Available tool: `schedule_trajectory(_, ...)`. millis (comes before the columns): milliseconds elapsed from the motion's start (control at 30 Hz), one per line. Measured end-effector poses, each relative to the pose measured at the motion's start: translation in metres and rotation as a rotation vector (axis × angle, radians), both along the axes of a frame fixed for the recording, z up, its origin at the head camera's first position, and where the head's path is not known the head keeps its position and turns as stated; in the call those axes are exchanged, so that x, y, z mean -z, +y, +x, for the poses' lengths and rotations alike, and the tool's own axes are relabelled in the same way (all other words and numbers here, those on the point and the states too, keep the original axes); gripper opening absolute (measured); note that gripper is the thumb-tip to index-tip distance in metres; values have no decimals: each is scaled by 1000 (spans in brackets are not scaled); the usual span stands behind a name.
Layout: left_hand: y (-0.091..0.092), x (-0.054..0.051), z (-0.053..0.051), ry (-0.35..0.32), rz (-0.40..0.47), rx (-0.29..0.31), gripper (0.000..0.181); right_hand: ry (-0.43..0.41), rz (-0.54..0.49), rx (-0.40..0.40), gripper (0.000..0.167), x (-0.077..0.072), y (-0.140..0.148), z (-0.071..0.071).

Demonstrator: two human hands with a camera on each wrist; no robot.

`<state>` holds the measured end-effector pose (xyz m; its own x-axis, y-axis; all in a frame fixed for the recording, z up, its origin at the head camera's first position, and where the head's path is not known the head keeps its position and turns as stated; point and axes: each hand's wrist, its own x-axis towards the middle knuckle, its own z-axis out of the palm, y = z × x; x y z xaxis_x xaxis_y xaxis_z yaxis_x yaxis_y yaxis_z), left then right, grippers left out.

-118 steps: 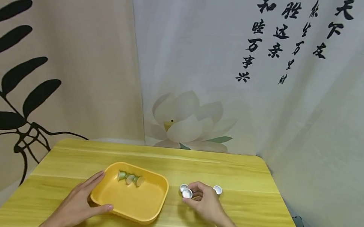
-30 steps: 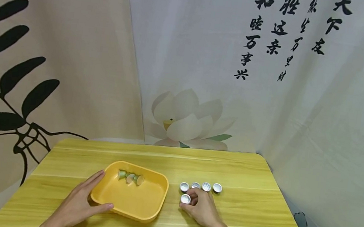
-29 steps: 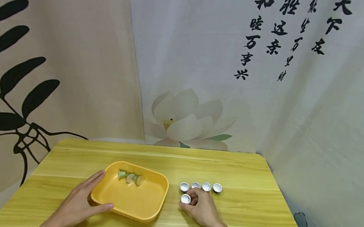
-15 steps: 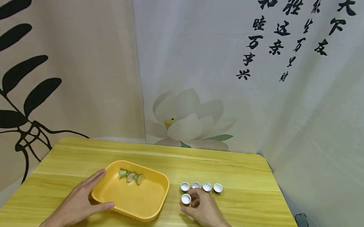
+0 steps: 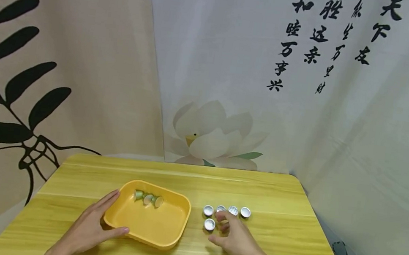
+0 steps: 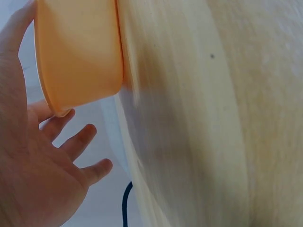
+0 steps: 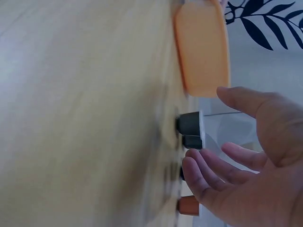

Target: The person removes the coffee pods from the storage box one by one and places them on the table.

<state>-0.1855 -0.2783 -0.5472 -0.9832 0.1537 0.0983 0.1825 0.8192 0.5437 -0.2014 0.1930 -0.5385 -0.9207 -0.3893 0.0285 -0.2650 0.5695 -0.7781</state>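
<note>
My left hand (image 5: 87, 226) rests against the near left corner of a yellow plastic tray (image 5: 146, 227). Its thumb lies along the front rim and its fingers along the left side, fairly straight and spread. Several green coffee capsules (image 5: 148, 199) lie on their sides inside, toward the back. To the tray's right, one coffee capsule (image 5: 209, 224) stands on the table, silvery face up. My right hand (image 5: 238, 238) hovers just right of it, thumb and fingers apart, holding nothing. In the right wrist view a dark capsule (image 7: 190, 124) stands beyond the fingertips.
Behind the single capsule, a row of several capsules (image 5: 245, 212) stands face up; the right fingers partly cover one. An orange-brown capsule (image 7: 188, 205) shows low in the right wrist view. The wooden table (image 5: 284, 222) ends at a printed curtain (image 5: 212, 60).
My right hand first set the near capsule down in front of the row, then let go and drew slightly right, its fingers parting. The left hand and tray stay put.
</note>
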Motion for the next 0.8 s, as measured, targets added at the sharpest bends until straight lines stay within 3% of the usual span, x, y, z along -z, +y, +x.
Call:
schedule_trajectory(300, -1, 1, 0, 9, 13, 9, 121, 68, -54, 6, 60, -15, 1, -16)
schedule_trajectory(800, 1, 0, 2, 6, 2, -7, 123, 157, -35, -164, 56, -39, -34, -39)
